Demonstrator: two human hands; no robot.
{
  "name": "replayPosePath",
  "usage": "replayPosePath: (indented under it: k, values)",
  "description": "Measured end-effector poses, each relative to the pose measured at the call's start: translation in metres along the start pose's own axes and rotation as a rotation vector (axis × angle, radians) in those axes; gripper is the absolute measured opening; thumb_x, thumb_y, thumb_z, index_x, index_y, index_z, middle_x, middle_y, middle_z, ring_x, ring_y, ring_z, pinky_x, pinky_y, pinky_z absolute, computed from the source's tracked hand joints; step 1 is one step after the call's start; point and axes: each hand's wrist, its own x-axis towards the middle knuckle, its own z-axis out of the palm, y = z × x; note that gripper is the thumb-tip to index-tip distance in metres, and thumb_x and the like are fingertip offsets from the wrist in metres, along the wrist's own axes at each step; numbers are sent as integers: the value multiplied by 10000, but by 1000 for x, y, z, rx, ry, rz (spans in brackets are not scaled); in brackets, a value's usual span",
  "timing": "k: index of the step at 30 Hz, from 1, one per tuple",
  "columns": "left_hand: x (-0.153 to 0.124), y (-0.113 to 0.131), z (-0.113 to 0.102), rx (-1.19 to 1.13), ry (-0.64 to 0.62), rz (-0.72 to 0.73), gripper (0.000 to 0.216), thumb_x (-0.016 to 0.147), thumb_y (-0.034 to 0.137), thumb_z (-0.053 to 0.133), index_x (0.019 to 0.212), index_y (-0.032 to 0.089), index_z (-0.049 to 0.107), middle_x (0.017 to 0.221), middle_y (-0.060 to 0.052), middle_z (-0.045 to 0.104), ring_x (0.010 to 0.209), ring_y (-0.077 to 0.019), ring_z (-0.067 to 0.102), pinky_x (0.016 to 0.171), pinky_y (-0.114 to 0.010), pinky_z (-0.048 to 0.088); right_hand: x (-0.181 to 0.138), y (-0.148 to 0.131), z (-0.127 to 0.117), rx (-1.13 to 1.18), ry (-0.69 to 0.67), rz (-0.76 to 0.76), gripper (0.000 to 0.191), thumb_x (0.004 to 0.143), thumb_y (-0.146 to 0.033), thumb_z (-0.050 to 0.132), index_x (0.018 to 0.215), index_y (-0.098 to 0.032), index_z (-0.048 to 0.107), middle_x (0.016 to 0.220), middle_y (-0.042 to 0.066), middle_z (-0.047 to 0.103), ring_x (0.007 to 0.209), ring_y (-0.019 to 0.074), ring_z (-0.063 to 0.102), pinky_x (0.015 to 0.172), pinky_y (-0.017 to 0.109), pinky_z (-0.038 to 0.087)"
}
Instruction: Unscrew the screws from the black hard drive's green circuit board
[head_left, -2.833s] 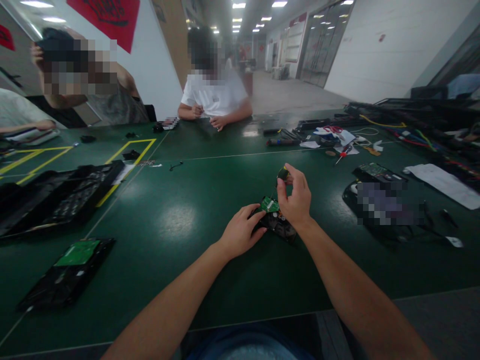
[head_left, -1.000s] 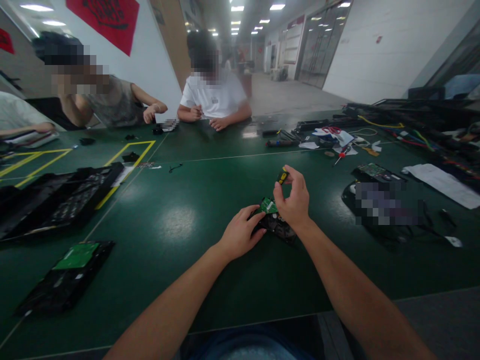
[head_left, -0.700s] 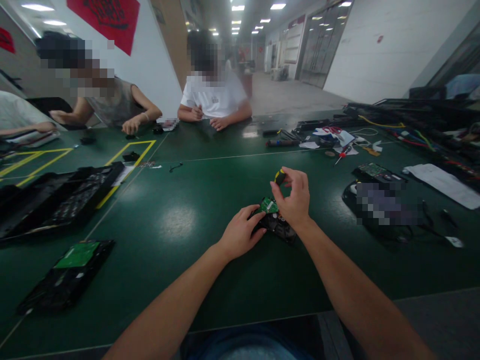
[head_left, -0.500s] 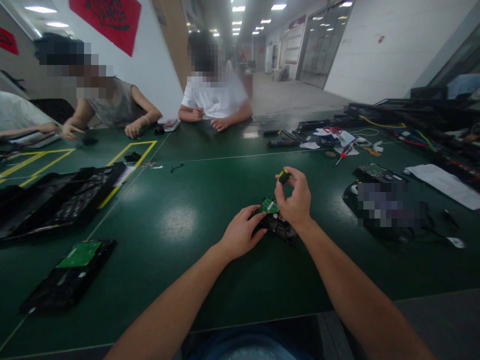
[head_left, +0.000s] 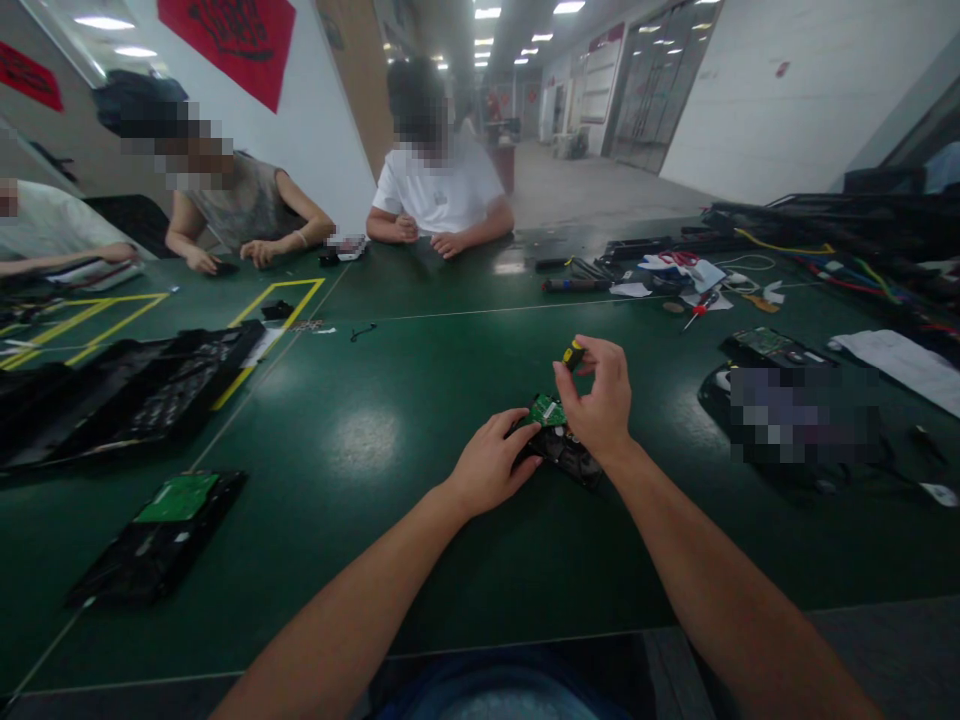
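Note:
A small black device with a green circuit board (head_left: 547, 411) on top lies on the green table (head_left: 390, 420) in front of me. My left hand (head_left: 491, 470) grips its left side with curled fingers. Above the board, my right hand (head_left: 600, 405) is closed on the black and yellow handle of a screwdriver (head_left: 573, 354), held upright with its tip down on the device. The shaft is mostly hidden by my fingers.
A black device with a green board (head_left: 161, 535) lies at the near left, a large black housing (head_left: 127, 390) beyond it. Another opened device (head_left: 772, 345), a red screwdriver (head_left: 697, 308), papers and cables crowd the right. Three people sit across, hands on the table.
My fingers have shifted round the screwdriver handle while both hands stay on the device. The person at far left lowered an arm to the table. The view has shifted slightly.

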Motion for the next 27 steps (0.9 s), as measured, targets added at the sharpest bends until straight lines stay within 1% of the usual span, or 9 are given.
replayPosePath:
  k: [2,5,7,9,13,15,19,23,27]
  values:
    - [0,1,-1,3,1,-5,495,1010,351,654,1471,189,573,1521,-191,533,1408,-357,539,1155,-575,508,1,-1,-1,-19,-8,-15,493,986,-321,651,1457,-280,511,1283,126,617,1089,273,649,840,463,641]
    - [0,1,-1,0,-1,-13,489,1010,352,652,1470,207,573,1523,-178,534,1399,-352,549,1143,-576,518,2,-2,-1,-21,-14,-23,518,1003,-286,599,1507,-269,480,1333,140,607,1150,284,641,890,482,638]
    - [0,0,0,-2,0,-10,488,1010,354,650,1469,203,574,1521,-178,534,1397,-348,550,1143,-565,520,1,-1,1,-11,-5,-17,527,1007,-265,573,1522,-253,460,1363,151,603,1152,285,649,908,488,636]
    - [0,0,1,-1,0,-4,489,1013,358,645,1468,193,574,1518,-184,533,1401,-347,545,1149,-556,517,1,-1,1,0,8,-6,529,1002,-268,585,1515,-248,459,1366,152,604,1117,279,664,887,480,642]
    - [-1,-1,1,6,-5,0,494,1015,360,642,1474,191,569,1515,-184,534,1407,-347,540,1151,-551,514,2,-2,0,-8,15,-23,496,974,-314,667,1446,-262,525,1302,137,613,1061,275,662,798,451,650]
    - [-1,0,0,11,-8,-3,497,1012,357,645,1476,194,567,1516,-183,533,1410,-349,538,1150,-554,514,2,-2,-1,-12,13,-38,483,976,-307,665,1439,-261,534,1293,140,615,1076,281,658,802,454,650]
    - [-1,0,-1,11,-12,1,499,1010,352,647,1476,196,561,1524,-186,527,1418,-357,531,1149,-564,513,1,-1,1,25,19,-32,490,999,-259,600,1475,-251,483,1362,153,598,1112,277,678,872,472,650]
    - [-1,0,0,2,0,2,504,1005,339,653,1481,205,552,1533,-184,523,1414,-355,534,1148,-576,510,1,0,1,16,24,-10,480,985,-280,640,1441,-257,492,1337,139,601,1069,262,686,836,451,654]
    - [-1,0,1,11,-8,-1,505,1002,341,657,1474,188,562,1527,-187,522,1418,-354,530,1162,-563,500,2,-2,-1,-11,25,-30,470,963,-293,679,1406,-268,522,1288,127,612,1078,269,668,812,444,654]
